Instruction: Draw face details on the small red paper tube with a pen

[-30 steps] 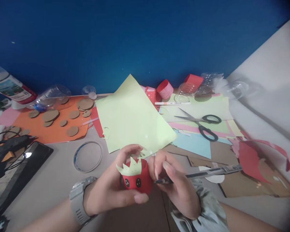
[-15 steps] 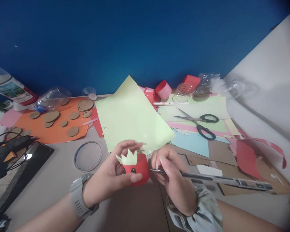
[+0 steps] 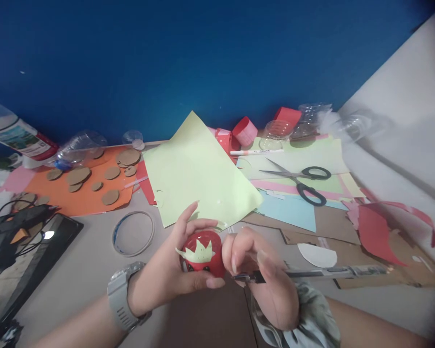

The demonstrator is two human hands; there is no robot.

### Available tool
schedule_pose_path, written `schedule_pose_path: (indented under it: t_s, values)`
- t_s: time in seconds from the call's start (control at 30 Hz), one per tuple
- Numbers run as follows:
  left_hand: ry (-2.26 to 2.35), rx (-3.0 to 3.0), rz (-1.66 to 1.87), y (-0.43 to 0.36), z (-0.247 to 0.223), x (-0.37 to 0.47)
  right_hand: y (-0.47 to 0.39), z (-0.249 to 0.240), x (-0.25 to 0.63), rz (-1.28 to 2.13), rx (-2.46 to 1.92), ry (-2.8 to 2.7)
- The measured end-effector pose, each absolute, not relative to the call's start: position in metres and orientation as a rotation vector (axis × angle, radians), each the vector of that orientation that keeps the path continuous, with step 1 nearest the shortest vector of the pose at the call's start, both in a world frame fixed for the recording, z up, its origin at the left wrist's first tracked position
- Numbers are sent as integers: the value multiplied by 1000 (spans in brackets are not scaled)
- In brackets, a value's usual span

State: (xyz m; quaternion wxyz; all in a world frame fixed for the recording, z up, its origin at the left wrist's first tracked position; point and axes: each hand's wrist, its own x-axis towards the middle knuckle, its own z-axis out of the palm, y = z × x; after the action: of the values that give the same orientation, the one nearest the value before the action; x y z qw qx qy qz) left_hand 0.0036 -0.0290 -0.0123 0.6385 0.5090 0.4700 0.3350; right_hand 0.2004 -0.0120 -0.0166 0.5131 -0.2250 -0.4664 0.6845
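My left hand [image 3: 166,273], with a grey watch [image 3: 125,295] on its wrist, is closed around a small red round cup-like craft piece [image 3: 216,253]. A pale green zigzag paper strip [image 3: 200,254] stands along its front rim, with small dark eye-like spots just under it. The piece is tipped so that part of its top shows. In my right hand [image 3: 266,282] is a pen [image 3: 322,272], its tip pointing left, close to the right side of the red piece. Whether the fingers of that hand touch the piece, I cannot tell.
A pale green sheet [image 3: 199,174] lies ahead of my hands. Scissors [image 3: 297,179] rest on coloured papers to the right, near red paper scraps [image 3: 375,232]. On the left are a tape ring [image 3: 133,254], cardboard discs [image 3: 78,176] on orange paper and a hot glue gun [image 3: 20,222].
The red piece has tilted towards me, showing its top. My left index finger has lifted. My right hand has dropped slightly and loosened its fingers, and the pen has shifted in it.
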Motion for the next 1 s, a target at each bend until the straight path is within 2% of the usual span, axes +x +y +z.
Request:
schedule_pose_path:
  t_s: [0.2, 0.37, 0.5, 1.0]
  values:
    - [1311, 1517, 788, -32, -14, 4, -6, -19, 200, 1670, -762, -1097]
    - [1268, 1305, 876, -31, -14, 3, -1, -16, 200, 1739, -842, -1076]
    - [1188, 1121, 842, -30, -10, 1, -3, -13, 202, 1664, -849, -1189]
    - [1197, 1213, 702, -25, -15, -10, -2, -13, 204, 1661, -817, -1247]
